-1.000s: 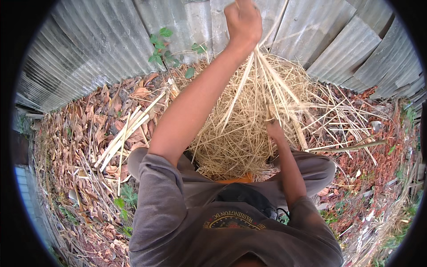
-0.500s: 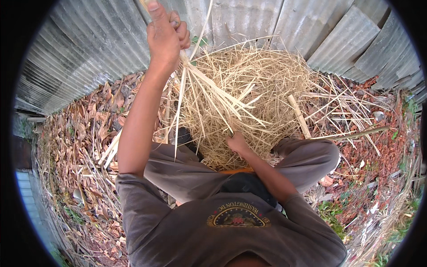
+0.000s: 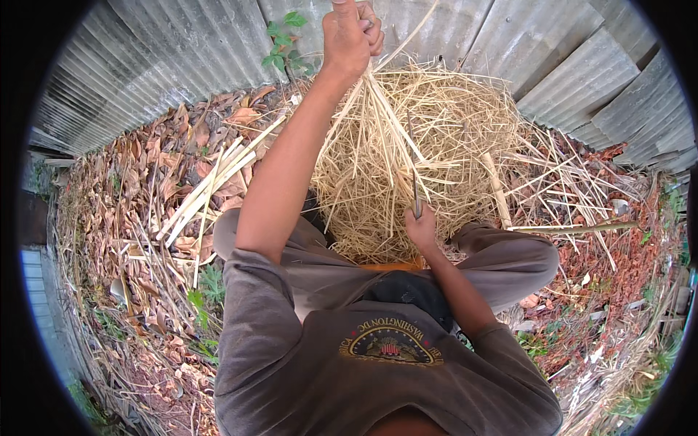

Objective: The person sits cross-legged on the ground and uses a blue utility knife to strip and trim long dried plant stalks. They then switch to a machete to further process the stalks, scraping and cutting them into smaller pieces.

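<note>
Left hand [image 3: 352, 33] gripping straw bundle [image 3: 378, 123] — right hand [image 3: 420, 227], blade [image 3: 416, 190]

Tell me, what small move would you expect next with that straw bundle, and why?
Probably the right hand draws its thin blade down through the hanging stalks. The left hand holds the straw bundle raised and fanned out, and the blade is already among the strands.

The straw pile [image 3: 436, 152] lies directly ahead of the seated person, between the knees and the corrugated metal wall [image 3: 167, 65] behind it. The left hand [image 3: 352, 33] is raised above the pile, near the wall. The right hand [image 3: 422, 229] sits at the pile's near edge. Loose stalks [image 3: 214, 182] lie left of the pile on leaf litter [image 3: 131, 189]. A small plant [image 3: 285, 43] stands against the wall, left of the raised hand.
</note>
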Available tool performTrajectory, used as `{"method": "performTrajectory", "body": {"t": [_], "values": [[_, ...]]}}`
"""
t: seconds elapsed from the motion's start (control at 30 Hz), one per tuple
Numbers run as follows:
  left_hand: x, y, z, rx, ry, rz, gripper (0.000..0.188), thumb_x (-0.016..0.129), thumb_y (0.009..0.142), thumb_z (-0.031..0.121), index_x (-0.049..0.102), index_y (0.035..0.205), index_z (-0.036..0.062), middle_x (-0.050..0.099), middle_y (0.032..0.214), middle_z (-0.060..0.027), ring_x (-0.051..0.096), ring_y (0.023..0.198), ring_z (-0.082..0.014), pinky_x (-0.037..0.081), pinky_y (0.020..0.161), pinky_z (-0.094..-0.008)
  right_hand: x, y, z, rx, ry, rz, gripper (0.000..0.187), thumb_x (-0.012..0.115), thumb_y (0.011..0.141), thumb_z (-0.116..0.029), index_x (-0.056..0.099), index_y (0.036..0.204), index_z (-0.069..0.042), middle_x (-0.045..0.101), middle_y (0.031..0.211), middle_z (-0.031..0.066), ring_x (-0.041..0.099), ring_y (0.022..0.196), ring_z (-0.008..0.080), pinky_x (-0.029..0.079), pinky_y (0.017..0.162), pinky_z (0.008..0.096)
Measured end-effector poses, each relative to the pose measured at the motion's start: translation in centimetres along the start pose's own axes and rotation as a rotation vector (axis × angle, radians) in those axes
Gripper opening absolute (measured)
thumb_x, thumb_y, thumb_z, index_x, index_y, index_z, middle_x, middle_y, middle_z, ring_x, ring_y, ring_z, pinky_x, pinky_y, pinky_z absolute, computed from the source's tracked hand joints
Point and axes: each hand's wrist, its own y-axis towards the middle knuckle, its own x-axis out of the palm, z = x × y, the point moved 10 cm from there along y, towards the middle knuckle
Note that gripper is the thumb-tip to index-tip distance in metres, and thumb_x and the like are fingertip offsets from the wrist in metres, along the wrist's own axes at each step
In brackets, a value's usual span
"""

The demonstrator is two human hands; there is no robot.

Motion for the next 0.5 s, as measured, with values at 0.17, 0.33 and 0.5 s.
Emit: {"method": "performTrajectory", "body": {"t": [0.17, 0.33, 0.5], "values": [[-0.7, -0.8, 0.8, 0.022, 0.148, 0.065, 0.072, 0.018, 0.087, 0.080, 0.028, 0.065, 0.0127, 0.018, 0.050, 0.0028, 0.016, 0.043, -0.0119, 0.018, 0.044, -0.0286, 3.3, -1.5, 6.9, 0.182, -0.020, -0.194, 0.019, 0.058, 0.085, -0.017, 0.053, 0.074, -0.002, 0.052, 0.055, 0.0079, 0.051, 0.045, 0.0177, 0.041, 0.045, 0.0347], [-2.3, 0.1, 1.2, -0.103, -0.197, -0.027, 0.066, 0.026, 0.092, 0.073, 0.035, 0.072, 0.0115, 0.027, 0.050, 0.0008, 0.025, 0.043, -0.0124, 0.023, 0.042, -0.0302, -0.6, -1.1, 1.5, 0.308, 0.026, -0.199, 0.021, 0.060, 0.085, -0.018, 0.052, 0.073, -0.003, 0.050, 0.055, 0.0057, 0.047, 0.045, 0.0151, 0.040, 0.046, 0.0334], [1.0, -0.5, 0.1, -0.110, -0.109, 0.079, 0.063, 0.023, 0.095, 0.071, 0.035, 0.065, 0.0169, 0.024, 0.050, 0.0031, 0.024, 0.040, -0.0132, 0.023, 0.039, -0.0281, -6.8, -0.5, -10.0, -0.116, 0.180, 0.012, 0.017, 0.062, 0.083, -0.014, 0.054, 0.076, -0.001, 0.050, 0.058, 0.0062, 0.046, 0.051, 0.0146, 0.041, 0.051, 0.0335]]}}
